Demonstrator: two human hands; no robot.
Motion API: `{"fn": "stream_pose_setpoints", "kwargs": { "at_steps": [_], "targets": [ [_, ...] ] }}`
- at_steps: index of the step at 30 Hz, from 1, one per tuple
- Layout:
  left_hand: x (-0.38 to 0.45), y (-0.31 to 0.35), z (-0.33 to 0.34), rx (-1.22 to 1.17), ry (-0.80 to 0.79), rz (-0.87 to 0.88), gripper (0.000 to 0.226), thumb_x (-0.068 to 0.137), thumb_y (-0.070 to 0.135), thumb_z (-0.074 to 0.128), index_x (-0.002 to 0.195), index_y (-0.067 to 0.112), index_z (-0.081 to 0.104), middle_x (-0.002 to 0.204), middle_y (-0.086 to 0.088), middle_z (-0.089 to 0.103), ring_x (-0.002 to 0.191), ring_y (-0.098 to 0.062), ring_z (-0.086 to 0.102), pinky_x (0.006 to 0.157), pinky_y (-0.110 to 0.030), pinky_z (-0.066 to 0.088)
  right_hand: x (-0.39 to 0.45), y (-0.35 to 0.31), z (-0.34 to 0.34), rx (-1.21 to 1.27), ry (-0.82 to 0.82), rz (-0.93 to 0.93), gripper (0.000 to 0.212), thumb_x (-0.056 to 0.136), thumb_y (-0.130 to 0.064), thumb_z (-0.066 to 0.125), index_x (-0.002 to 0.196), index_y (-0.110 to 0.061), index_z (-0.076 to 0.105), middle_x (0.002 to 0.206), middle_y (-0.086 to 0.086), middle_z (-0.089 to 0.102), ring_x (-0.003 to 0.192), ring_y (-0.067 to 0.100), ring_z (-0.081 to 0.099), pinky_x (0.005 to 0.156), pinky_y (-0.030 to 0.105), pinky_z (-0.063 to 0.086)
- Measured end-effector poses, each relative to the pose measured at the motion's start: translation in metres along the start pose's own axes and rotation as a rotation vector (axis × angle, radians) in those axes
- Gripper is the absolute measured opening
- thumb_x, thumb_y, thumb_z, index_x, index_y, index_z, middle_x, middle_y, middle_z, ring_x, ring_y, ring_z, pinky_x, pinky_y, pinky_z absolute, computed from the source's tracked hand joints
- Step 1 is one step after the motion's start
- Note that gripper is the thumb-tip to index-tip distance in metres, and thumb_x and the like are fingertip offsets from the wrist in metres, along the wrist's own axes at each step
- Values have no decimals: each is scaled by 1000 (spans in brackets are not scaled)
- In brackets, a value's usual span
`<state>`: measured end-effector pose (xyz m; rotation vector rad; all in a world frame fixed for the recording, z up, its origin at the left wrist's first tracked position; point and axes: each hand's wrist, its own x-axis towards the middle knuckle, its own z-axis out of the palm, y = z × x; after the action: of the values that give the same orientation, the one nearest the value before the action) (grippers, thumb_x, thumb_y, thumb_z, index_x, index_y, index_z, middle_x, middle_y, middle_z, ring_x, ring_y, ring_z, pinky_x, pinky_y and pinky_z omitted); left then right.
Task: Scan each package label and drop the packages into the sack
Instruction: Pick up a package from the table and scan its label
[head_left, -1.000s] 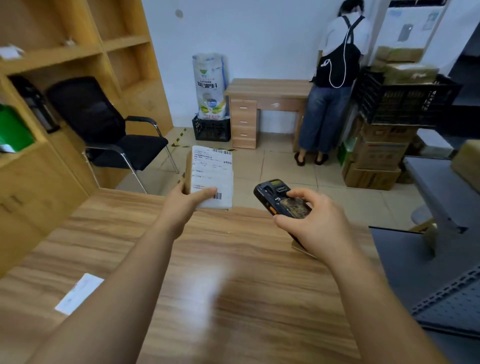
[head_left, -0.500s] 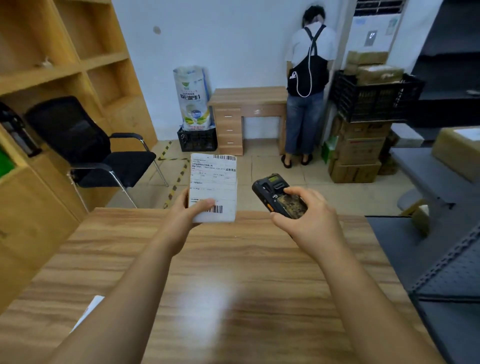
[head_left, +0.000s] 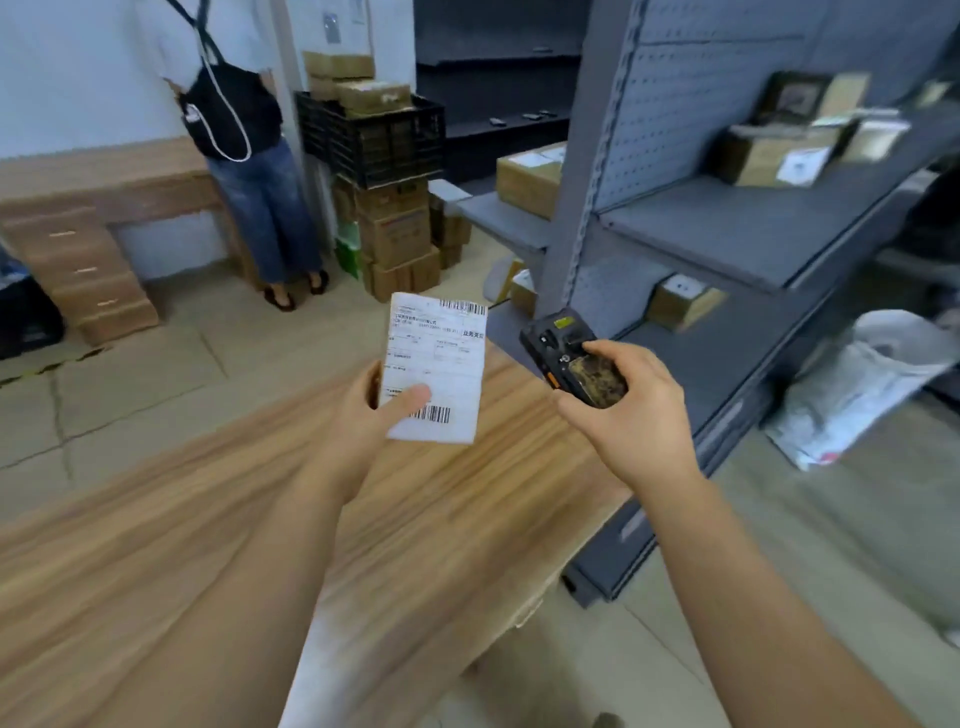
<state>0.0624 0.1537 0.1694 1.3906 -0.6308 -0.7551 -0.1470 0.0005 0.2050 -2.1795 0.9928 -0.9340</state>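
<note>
My left hand (head_left: 363, 415) holds a small flat package (head_left: 434, 364) upright above the wooden table (head_left: 208, 545), thumb across its white shipping label with barcodes at top and bottom. To its right, my right hand (head_left: 623, 415) grips a black handheld scanner (head_left: 571, 358), its head tilted toward the label and a short gap away from it. A white sack (head_left: 862, 384) lies open on the floor at the right, below the grey shelving.
Grey metal shelving (head_left: 727, 223) with cardboard parcels stands right beside the table's end. A person (head_left: 244, 156) with a black backpack stands by a wooden desk (head_left: 93, 208) at the back. Stacked boxes (head_left: 395, 234) and a black crate (head_left: 379, 135) stand behind.
My view has swung to the right, bringing the shelving and the white sack into sight. Both hands keep the same hold on package and scanner, and have moved right toward the table's end.
</note>
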Motion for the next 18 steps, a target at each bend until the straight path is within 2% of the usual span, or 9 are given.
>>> {"fn": "stream_pose_setpoints", "kwargs": {
  "at_steps": [2,3,5,7,9,12,16,18],
  "targets": [
    [3,4,33,36,-54,6,34,89,21,69,121,22,59,108,8,72,92,-4,71,69,-12,52,-12,12,-30,-39,76,34,55,73,-41,79,124,-32,60,122,-14,55,104,-7,45,91,19,39],
    [4,7,56,45,-115,10,31,91,19,68,120,22,60,108,7,72,94,-5,71,72,-14,53,-21,20,-52,-62,124,59,55,72,-41,79,123,-31,61,123,-14,55,105,-5,46,92,20,40],
    [3,12,100,41,-227,23,42,84,25,75,122,22,60,113,4,73,101,-11,70,86,-26,54,-38,37,-93,-94,219,107,55,72,-38,79,123,-30,62,123,-13,55,105,-4,47,93,19,40],
    [0,17,149,25,-314,20,60,72,30,82,127,21,59,113,5,74,104,-15,70,95,-36,52,-56,57,-136,-141,304,151,54,72,-36,81,122,-30,62,121,-12,56,102,-8,43,88,7,34],
    [-5,20,200,17,-403,13,66,68,29,85,128,22,58,111,7,74,104,-15,70,96,-38,51,-74,82,-175,-169,377,199,54,72,-35,81,122,-30,62,121,-12,56,103,-5,46,82,3,31],
    [-20,16,276,35,-529,16,58,71,28,79,126,25,58,114,7,73,107,-15,69,98,-38,50,-101,118,-230,-173,468,261,53,72,-34,81,122,-29,63,121,-11,56,98,-5,45,82,12,33],
    [-45,3,369,61,-624,4,83,61,42,86,135,22,53,119,6,72,110,-16,68,102,-44,49,-134,168,-299,-233,546,324,53,72,-37,81,121,-33,62,120,-18,52,90,-10,38,75,8,31],
    [-55,-3,410,67,-663,4,85,56,47,83,133,26,53,119,9,71,112,-16,67,100,-42,50,-144,193,-327,-253,566,338,53,72,-39,80,122,-32,61,121,-17,53,89,-9,39,76,10,33]
  ]
}}
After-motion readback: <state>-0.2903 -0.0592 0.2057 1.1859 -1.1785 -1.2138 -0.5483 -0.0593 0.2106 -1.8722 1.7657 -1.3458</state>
